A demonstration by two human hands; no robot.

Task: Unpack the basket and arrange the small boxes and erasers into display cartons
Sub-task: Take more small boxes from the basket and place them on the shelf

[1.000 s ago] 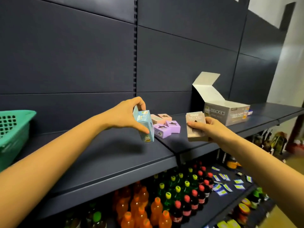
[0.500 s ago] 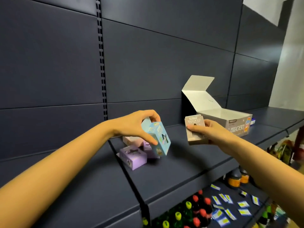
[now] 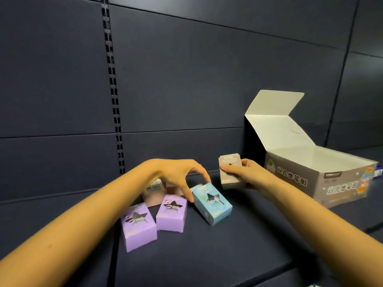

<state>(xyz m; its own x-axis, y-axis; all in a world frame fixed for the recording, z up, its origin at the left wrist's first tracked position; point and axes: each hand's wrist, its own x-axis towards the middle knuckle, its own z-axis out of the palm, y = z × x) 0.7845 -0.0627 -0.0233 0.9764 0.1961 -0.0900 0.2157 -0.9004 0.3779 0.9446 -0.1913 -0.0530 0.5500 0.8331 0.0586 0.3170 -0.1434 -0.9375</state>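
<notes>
At center frame on the dark shelf [image 3: 207, 255], left hand [image 3: 178, 175] pinched the blue box [image 3: 211, 206] by its far end, box lying flat just right of two purple boxes [image 3: 172, 214], right hand [image 3: 248, 177] clutched a tan box [image 3: 231, 171] upright, open display carton [image 3: 323, 179] sat at right

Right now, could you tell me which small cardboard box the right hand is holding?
The grey-brown cardboard box, upright in the right hand; the light blue box and two purple boxes lie flat on the shelf.
</notes>
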